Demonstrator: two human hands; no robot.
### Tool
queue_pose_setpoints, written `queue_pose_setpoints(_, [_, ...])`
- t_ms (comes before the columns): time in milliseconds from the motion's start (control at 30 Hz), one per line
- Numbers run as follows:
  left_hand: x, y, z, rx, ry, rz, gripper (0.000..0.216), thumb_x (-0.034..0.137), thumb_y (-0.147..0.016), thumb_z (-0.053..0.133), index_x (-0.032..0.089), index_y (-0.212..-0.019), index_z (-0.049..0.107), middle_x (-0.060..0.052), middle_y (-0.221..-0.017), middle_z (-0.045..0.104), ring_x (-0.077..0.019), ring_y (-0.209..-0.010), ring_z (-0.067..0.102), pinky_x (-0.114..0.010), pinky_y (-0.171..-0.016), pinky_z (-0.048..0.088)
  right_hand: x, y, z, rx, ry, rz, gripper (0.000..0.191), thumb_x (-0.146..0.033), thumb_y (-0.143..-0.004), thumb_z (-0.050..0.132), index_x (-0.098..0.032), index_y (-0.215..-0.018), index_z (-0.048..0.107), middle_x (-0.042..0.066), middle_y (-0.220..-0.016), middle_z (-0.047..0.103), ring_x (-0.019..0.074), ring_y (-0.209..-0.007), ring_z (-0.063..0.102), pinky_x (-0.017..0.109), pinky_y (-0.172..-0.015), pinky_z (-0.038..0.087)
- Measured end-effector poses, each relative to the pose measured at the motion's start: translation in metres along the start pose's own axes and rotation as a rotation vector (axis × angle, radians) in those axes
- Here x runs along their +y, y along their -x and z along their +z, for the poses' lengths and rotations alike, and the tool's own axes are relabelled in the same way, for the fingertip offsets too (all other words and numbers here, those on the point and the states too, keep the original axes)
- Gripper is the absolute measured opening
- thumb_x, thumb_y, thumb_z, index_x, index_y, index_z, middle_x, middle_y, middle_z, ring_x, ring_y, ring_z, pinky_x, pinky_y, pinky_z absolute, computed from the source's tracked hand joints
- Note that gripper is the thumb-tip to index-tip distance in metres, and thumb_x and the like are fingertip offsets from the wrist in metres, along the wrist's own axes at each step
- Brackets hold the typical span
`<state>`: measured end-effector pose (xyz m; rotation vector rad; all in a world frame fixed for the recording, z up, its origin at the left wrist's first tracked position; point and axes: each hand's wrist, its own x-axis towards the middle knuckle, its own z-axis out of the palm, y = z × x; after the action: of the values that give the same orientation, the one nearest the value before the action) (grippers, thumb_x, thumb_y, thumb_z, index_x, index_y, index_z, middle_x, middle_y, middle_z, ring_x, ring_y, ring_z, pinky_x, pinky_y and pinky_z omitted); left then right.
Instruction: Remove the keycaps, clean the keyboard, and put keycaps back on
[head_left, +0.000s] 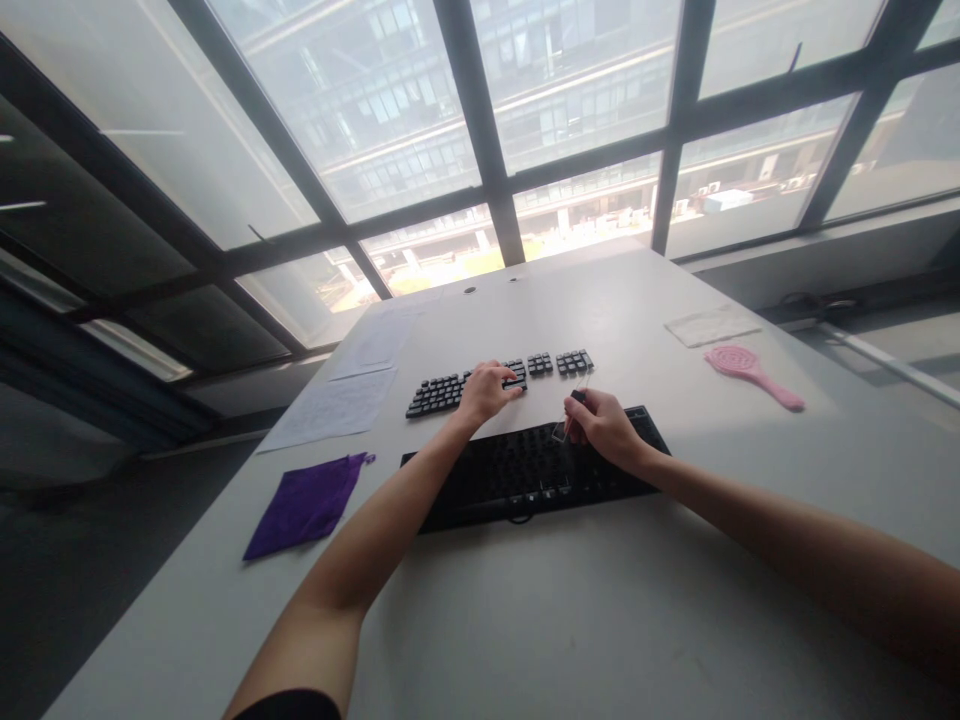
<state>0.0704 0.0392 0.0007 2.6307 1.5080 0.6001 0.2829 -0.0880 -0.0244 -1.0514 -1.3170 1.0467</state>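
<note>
A black keyboard base [487, 480] lies on the white table, its keycaps removed over most of its face. Beyond it, loose black keycaps [435, 396] are laid out in keyboard order, with two smaller blocks of keycaps [574, 362] to the right. My left hand [487, 390] rests over the right part of the main keycap block, thumb and fingers apart, fingertips at the caps. Above the keyboard base, my right hand [596, 425] is closed around a wire keycap puller [559, 432] with a dark handle. Whether a cap sits in its wires is too small to tell.
On the left lie a purple drawstring pouch [304, 508] and white paper sheets [330, 410]. To the right are a pink hairbrush [754, 375] and a flat, pale packet [711, 326]. Large windows [570, 90] stand behind the white table [525, 610].
</note>
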Motion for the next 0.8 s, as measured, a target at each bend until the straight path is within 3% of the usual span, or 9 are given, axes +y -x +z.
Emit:
queue_pose_setpoints(200, [0.049, 0.038, -0.025, 0.062, 0.094, 0.108, 0.018, 0.027, -0.092, 0.059, 0.018, -0.094, 0.074, -0.007, -0.096, 0.069, -0.0225, -0.098, 0.061, -0.038, -0.097, 0.046, -0.019, 0.0, -0.01, 0.018, -0.028, -0.03, 0.036, -0.049, -0.091, 0.056, -0.021, -0.069, 0.053, 0.001, -0.055, 0.061, 0.0145, -0.048, 0.055, 0.027, -0.048, 0.042])
queue_pose_setpoints(300, [0.084, 0.072, -0.03, -0.027, 0.179, 0.176, 0.018, 0.024, -0.093, 0.056, 0.019, -0.094, 0.074, -0.007, -0.092, 0.068, -0.0209, -0.09, 0.061, -0.034, -0.087, 0.049, -0.024, 0.009, -0.02, -0.051, 0.071, -0.104, 0.035, -0.046, -0.094, 0.054, -0.021, -0.07, 0.053, 0.0, -0.058, 0.061, 0.0145, -0.051, 0.055, 0.028, -0.052, 0.043])
queue_pose_setpoints(433, [0.116, 0.104, -0.02, -0.114, 0.286, 0.214, 0.018, 0.018, -0.092, 0.055, 0.021, -0.099, 0.072, -0.006, -0.092, 0.068, -0.0204, -0.09, 0.062, -0.033, -0.083, 0.05, -0.023, 0.029, -0.034, -0.151, 0.273, -0.152, 0.031, -0.039, -0.095, 0.054, -0.02, -0.07, 0.055, 0.0, -0.06, 0.06, 0.0148, -0.057, 0.055, 0.029, -0.058, 0.044])
queue_pose_setpoints(633, [0.127, 0.116, 0.005, -0.101, 0.371, 0.229, 0.022, 0.014, -0.091, 0.054, 0.022, -0.103, 0.071, -0.007, -0.092, 0.066, -0.0198, -0.087, 0.06, -0.033, -0.08, 0.052, -0.015, 0.043, -0.044, -0.165, 0.317, -0.113, 0.027, -0.035, -0.094, 0.054, -0.02, -0.071, 0.054, -0.001, -0.061, 0.06, 0.0153, -0.057, 0.054, 0.029, -0.058, 0.042])
queue_pose_setpoints(800, [0.124, 0.119, 0.012, -0.044, 0.42, 0.248, 0.025, 0.011, -0.091, 0.052, 0.021, -0.107, 0.068, -0.007, -0.097, 0.064, -0.0203, -0.094, 0.059, -0.034, -0.086, 0.051, -0.01, 0.041, -0.042, -0.213, 0.33, -0.115, 0.025, -0.035, -0.094, 0.054, -0.02, -0.074, 0.055, -0.001, -0.063, 0.059, 0.016, -0.059, 0.053, 0.028, -0.058, 0.042])
